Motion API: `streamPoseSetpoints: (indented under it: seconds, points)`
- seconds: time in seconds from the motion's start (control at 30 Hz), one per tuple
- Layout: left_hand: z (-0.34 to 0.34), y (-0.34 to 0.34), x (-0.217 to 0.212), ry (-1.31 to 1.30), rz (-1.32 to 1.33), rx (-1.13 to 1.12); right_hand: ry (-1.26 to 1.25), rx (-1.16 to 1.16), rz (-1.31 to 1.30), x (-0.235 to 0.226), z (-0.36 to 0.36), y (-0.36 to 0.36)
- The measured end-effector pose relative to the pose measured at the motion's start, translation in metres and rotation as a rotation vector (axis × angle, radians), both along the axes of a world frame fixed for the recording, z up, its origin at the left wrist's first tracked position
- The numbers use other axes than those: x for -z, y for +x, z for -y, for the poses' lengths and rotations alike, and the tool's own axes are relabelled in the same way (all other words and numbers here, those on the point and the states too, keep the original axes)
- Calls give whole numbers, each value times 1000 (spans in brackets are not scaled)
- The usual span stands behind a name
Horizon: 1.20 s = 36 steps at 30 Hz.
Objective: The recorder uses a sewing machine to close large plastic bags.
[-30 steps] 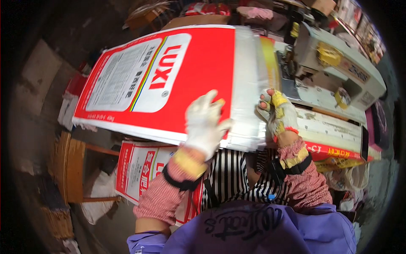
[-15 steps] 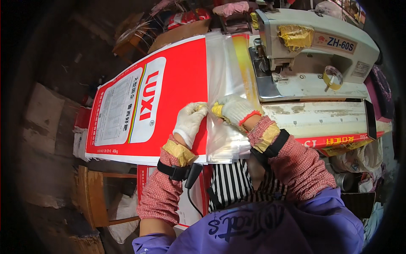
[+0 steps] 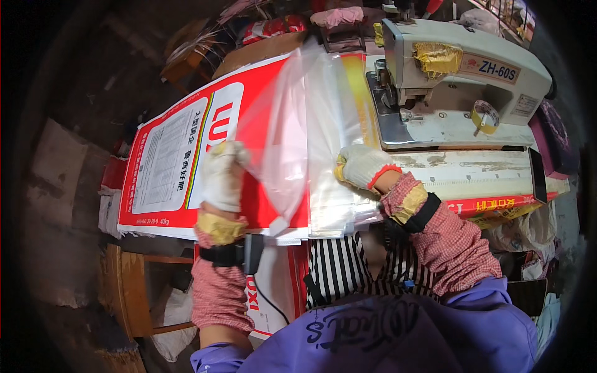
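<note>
A stack of red and white printed sacks [image 3: 273,81] lies flat before me, with clear plastic film [image 3: 329,118] spreading from its right end. My left hand [image 3: 222,177], in a white glove and blurred by motion, is closed on a layer of clear film over the top sack. That film [image 3: 283,155] is lifted and folded leftward, and the red shows through it. My right hand [image 3: 367,169], gloved with yellow-wrapped fingertips, rests on the right part of the film. Its fingers are curled, and what lies under them is hidden.
A pale sewing machine [image 3: 466,68] stands at the right, with a tape roll [image 3: 485,117] on its base. A white ruled board [image 3: 466,174] lies in front of it. A wooden stool [image 3: 130,289] stands at the lower left. Red bundles [image 3: 273,28] lie at the back.
My left hand has moved left from beside the right one, drawing a layer of film over the red sack. The right hand has shifted slightly right.
</note>
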<state>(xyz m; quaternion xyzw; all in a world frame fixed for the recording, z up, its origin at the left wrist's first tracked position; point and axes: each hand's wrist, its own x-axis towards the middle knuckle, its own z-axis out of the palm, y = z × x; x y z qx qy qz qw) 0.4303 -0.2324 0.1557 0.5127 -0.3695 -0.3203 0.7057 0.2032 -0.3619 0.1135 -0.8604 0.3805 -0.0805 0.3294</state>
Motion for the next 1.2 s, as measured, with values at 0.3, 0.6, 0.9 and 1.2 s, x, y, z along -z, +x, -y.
streamPoseSetpoints:
  seconds: [0.3,0.6,0.9,1.2]
  points:
    - [-35,-53,-62,274,523,-181,-86,-946,-57,-58,-93,34]
    - [-103,-91,-66,574,566,211,1630,-503,1070,6,-28,73]
    - [-153,-108,-50,816,860,1342,1444,322,1633,-25,35,85]
    - [121,-101,-122,-49,2149,177,419,-101,966,-5,5,71]
